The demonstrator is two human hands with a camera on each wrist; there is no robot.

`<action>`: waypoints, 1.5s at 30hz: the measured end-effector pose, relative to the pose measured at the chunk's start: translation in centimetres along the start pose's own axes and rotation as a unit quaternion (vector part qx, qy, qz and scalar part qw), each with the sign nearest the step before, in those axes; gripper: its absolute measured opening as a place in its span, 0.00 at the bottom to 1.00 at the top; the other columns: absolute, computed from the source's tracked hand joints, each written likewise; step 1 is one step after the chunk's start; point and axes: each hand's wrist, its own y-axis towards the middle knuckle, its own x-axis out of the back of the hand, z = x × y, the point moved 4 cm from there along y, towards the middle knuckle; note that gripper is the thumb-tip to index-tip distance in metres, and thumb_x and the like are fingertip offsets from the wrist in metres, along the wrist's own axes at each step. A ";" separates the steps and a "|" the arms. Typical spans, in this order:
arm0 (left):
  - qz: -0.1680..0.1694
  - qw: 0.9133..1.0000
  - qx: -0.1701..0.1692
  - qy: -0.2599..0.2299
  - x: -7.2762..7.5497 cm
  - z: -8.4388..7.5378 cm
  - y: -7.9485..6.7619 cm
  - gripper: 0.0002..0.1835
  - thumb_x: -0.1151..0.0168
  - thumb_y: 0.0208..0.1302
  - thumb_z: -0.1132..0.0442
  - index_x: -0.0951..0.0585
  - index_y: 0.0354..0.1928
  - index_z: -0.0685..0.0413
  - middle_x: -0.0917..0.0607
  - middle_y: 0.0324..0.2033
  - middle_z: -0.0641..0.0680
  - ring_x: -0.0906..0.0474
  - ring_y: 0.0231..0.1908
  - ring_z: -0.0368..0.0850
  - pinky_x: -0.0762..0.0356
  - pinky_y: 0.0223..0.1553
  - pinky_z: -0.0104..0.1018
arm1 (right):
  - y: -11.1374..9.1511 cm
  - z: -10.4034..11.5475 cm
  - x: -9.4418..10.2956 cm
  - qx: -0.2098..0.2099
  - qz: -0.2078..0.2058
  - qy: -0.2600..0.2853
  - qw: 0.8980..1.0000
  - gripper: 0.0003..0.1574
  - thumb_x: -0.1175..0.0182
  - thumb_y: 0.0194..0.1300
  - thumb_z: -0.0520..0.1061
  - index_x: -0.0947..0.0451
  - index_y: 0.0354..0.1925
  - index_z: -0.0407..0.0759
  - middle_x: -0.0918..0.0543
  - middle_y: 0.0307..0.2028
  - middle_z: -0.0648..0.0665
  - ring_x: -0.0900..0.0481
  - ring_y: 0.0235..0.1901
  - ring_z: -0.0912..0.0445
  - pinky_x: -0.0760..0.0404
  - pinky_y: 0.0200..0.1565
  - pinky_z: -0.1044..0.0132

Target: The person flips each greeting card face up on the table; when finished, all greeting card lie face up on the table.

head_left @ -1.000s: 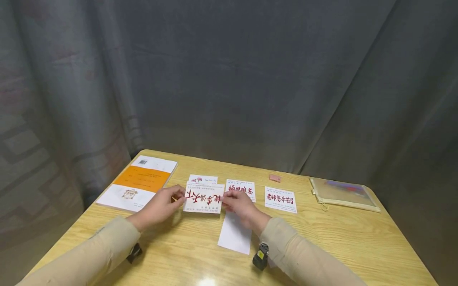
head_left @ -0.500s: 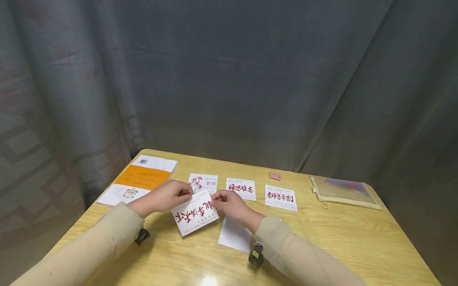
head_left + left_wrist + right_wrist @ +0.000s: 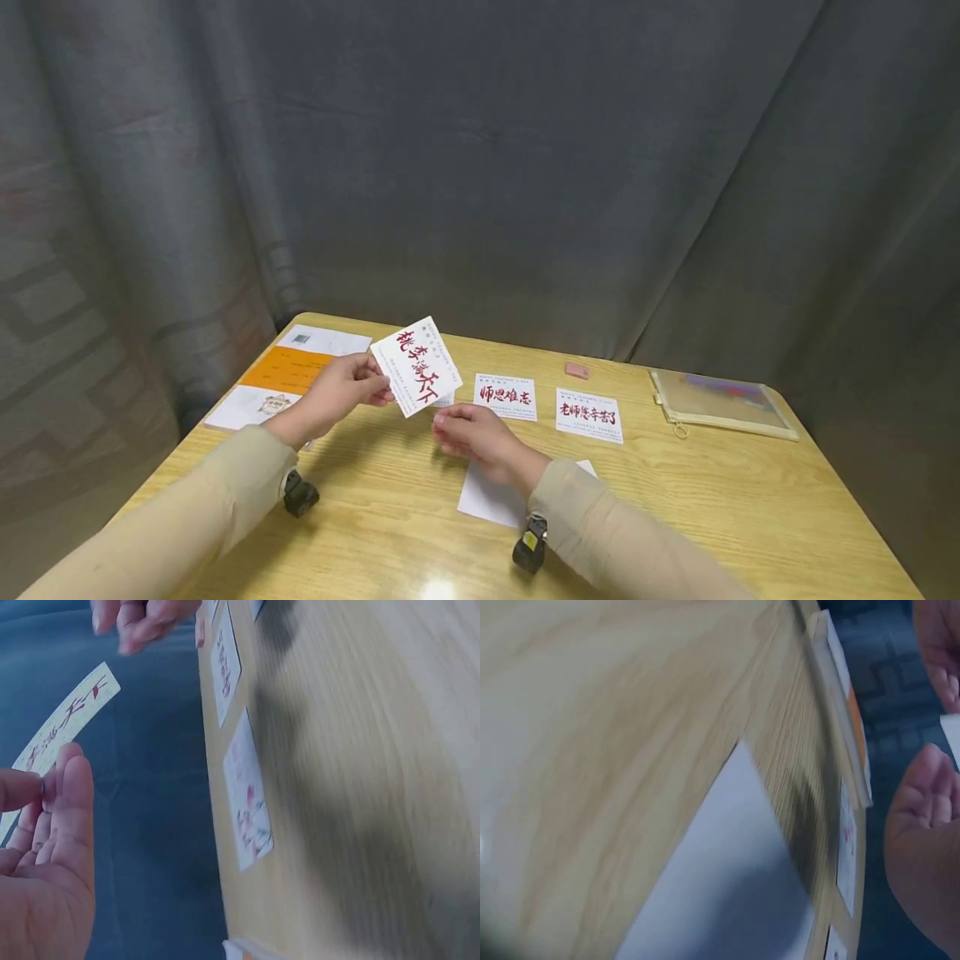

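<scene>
My left hand [image 3: 341, 393] pinches a white greeting card [image 3: 417, 367] by its edge, between thumb and fingers. Red brush characters show on the card, which is raised and tilted above the table. Just to its lower right is my right hand [image 3: 480, 437], fingers loosely bent and holding nothing; the left wrist view shows this hand [image 3: 146, 621] apart from the card. Behind the raised card lies a card with pink flowers [image 3: 249, 795], mostly hidden in the head view. Beneath my right forearm is a blank white sheet [image 3: 483, 498], partly covered.
Two cards with red characters, one card [image 3: 506, 397] and another card [image 3: 588, 415], lie in a row. A small pink block [image 3: 577, 371] sits behind them. A zip pouch [image 3: 712, 404] is at right, an orange-and-white book [image 3: 288, 375] at left. Grey curtains [image 3: 480, 167] hang around.
The card was between both hands, then swung down and turned around. Now my left hand alone lifts it, characters the other way up, and my right hand has let go.
</scene>
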 end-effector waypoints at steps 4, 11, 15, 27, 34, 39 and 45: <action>0.017 0.999 0.022 -0.042 -1.1 0.6 -0.3 0.11 0.46 0.72 0.75 0.27 0.51 0.78 0.15 0.37 0.61 0.16 0.36 0.44 0.13 0.44 0.40 | 0.3 0.1 -0.4 0.010 -0.037 0.037 0.999 0.09 0.44 0.77 0.36 0.24 0.48 0.30 0.16 0.38 0.44 0.18 0.35 0.60 0.17 0.38 0.72; 0.028 0.996 0.032 -0.075 -2.1 2.3 -0.8 0.14 0.48 0.71 0.76 0.28 0.53 0.81 0.13 0.36 0.60 0.15 0.35 0.42 0.14 0.42 0.36 | 0.4 -0.3 -0.2 0.010 -0.116 0.059 0.991 0.08 0.41 0.73 0.33 0.28 0.48 0.33 0.16 0.34 0.43 0.18 0.31 0.59 0.16 0.35 0.72; 0.027 0.995 0.030 -0.086 -2.2 2.8 -0.9 0.14 0.48 0.72 0.75 0.28 0.54 0.82 0.13 0.36 0.61 0.15 0.34 0.42 0.14 0.42 0.36 | 0.4 -0.5 -0.3 -0.001 -0.128 0.064 0.990 0.05 0.41 0.73 0.34 0.28 0.44 0.34 0.18 0.32 0.44 0.19 0.31 0.59 0.17 0.35 0.73; -0.086 0.989 0.051 0.108 -0.3 2.9 -0.7 0.22 0.41 0.72 0.65 0.27 0.62 0.73 0.20 0.46 0.62 0.23 0.46 0.54 0.23 0.47 0.44 | 0.3 -1.0 -0.2 0.004 -0.094 -0.023 0.995 0.02 0.44 0.73 0.32 0.25 0.41 0.31 0.19 0.31 0.44 0.20 0.30 0.59 0.16 0.36 0.71; -0.029 0.986 0.095 0.130 -0.5 4.1 -1.1 0.25 0.43 0.72 0.65 0.27 0.62 0.79 0.19 0.54 0.69 0.22 0.50 0.57 0.21 0.49 0.46 | 0.1 -1.6 0.0 -0.008 -0.129 -0.030 0.991 0.11 0.45 0.72 0.30 0.26 0.51 0.25 0.19 0.33 0.42 0.20 0.31 0.58 0.15 0.38 0.69; 0.012 0.980 0.156 0.123 -0.2 5.4 -1.5 0.24 0.41 0.71 0.63 0.24 0.59 0.79 0.18 0.51 0.67 0.22 0.47 0.54 0.21 0.49 0.45 | -0.1 -2.0 -0.4 -0.033 -0.113 -0.024 0.993 0.18 0.46 0.69 0.29 0.29 0.56 0.22 0.19 0.36 0.39 0.20 0.32 0.57 0.15 0.38 0.70; 0.057 0.973 0.167 0.151 0.0 5.9 -1.8 0.10 0.38 0.67 0.64 0.15 0.36 0.67 0.27 0.23 0.50 0.34 0.25 0.44 0.34 0.31 0.35 | -0.7 -2.2 -0.8 -0.075 -0.067 -0.019 0.995 0.24 0.48 0.73 0.32 0.34 0.63 0.20 0.19 0.44 0.34 0.19 0.38 0.54 0.15 0.44 0.65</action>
